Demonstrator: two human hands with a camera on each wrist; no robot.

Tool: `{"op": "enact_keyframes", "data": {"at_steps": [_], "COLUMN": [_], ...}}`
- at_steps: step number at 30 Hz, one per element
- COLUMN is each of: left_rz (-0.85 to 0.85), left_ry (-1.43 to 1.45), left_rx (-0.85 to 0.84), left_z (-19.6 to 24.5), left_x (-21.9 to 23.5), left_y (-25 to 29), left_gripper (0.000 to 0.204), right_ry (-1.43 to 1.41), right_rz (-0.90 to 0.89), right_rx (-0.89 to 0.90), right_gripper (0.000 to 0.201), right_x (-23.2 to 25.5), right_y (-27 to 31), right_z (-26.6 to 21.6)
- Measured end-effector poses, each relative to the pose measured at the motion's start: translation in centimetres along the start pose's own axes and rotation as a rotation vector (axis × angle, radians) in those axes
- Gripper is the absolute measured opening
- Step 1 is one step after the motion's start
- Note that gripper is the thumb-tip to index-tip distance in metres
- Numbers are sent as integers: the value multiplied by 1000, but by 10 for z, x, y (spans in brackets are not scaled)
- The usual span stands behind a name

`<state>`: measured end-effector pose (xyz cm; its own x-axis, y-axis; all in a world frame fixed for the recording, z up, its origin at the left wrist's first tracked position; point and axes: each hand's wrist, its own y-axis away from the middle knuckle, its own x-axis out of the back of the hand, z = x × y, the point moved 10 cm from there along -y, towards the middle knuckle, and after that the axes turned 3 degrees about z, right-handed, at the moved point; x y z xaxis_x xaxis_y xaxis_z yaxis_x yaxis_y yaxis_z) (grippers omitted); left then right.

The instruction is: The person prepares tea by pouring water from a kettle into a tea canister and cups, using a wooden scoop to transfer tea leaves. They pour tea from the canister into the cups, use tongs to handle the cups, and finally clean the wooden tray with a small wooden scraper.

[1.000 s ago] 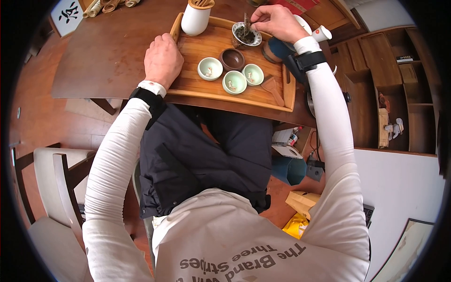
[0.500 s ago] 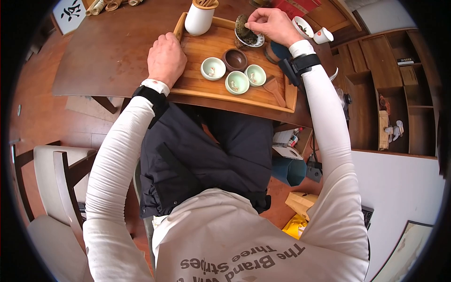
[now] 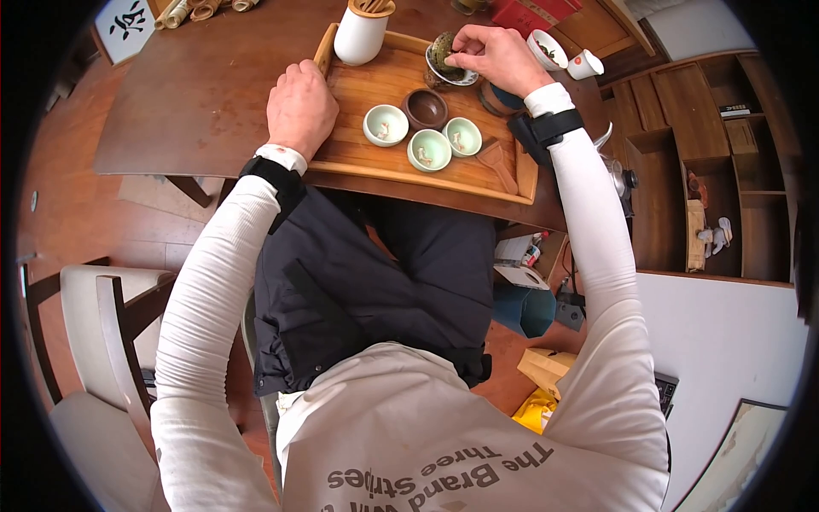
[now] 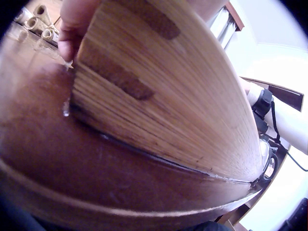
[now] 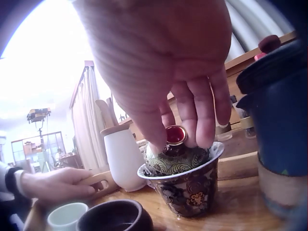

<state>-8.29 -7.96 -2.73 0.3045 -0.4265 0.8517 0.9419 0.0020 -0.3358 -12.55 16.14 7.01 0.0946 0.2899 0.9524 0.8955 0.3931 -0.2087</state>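
Note:
My right hand (image 3: 503, 61) pinches the rimmed knob of a patterned lid (image 3: 442, 53). In the right wrist view, the lid (image 5: 178, 162) leans inside the mouth of a dark flowered bowl (image 5: 190, 195) with a white rim, fingers (image 5: 199, 115) around its knob. Dark leaves showed in this bowl earlier; the lid and hand now hide most of its inside. At the wooden tray's left end (image 3: 322, 53), my left hand (image 3: 302, 109) grips the handle side; the left wrist view shows fingers (image 4: 72, 36) over the edge of the tray (image 4: 159, 96).
Three pale green cups (image 3: 386, 125) and a brown cup (image 3: 425, 109) stand on the tray, with a wooden tool (image 3: 498, 165) at right. A white canister (image 3: 362, 34) is at the back, a blue vessel (image 5: 284, 120) beside the right hand. Behind it stand a white bowl (image 3: 547, 49) and cup (image 3: 585, 65).
The lid, nearly edge-on in the head view a second ago, has turned to show its patterned top. My right hand has shifted slightly right and down; my left hand stays at the tray.

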Motion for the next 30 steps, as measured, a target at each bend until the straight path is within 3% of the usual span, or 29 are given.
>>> {"op": "enact_keyframes", "data": {"at_steps": [6,12,16,23,25,30], "left_rz": [24,43,69,35,10,10], "left_ry": [-7,-12,14,-19,-5,-1], "left_rx": [-18,-36,-48,-19,-15,-9], "left_z": [1,2,0,2,1,2], "left_x": [0,1,1,2,0,1], "left_y": [-1,-1,1,-1,-1,0], "left_gripper": [17,16,17,16,17,17], "right_ry": [25,300,282,42,-187,-13], "right_rz": [52,49,70,60,-106,-90], "right_rx": [23,86,106,53,-192,-26], "right_gripper": [25,30,30,30,38,32], "right_x": [17,12,8,52,48,21], "right_y": [3,9,8,-4,-2,-9], "right_z": [-11,-18,-16,-13,-9,0]}}
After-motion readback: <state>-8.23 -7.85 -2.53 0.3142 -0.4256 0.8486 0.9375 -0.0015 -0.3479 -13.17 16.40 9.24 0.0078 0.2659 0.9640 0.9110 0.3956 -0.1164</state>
